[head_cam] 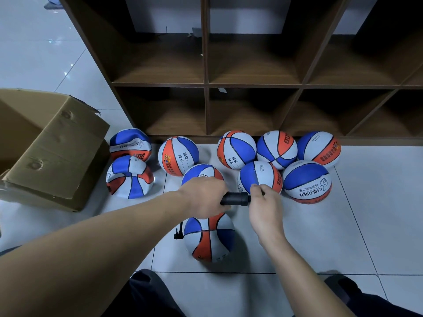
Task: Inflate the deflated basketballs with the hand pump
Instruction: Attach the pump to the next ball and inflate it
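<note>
Altogether, nine basketballs (pixel 306 180) lie on the floor (pixel 366 225); two look deflated. Left hand (pixel 206 197) grips one hand pump (pixel 235 199); right hand (pixel 265 207) fingers pinch its end.

Box (pixel 52 147) left of shelf (pixel 251 84)

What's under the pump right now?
Below the pump, held by the left hand and right hand, sits a basketball. The left hand covers its top.

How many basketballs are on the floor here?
9. Two dented ones by the cardboard box. Six along the shelf foot... that is seven; one nearest. So 10.
</note>
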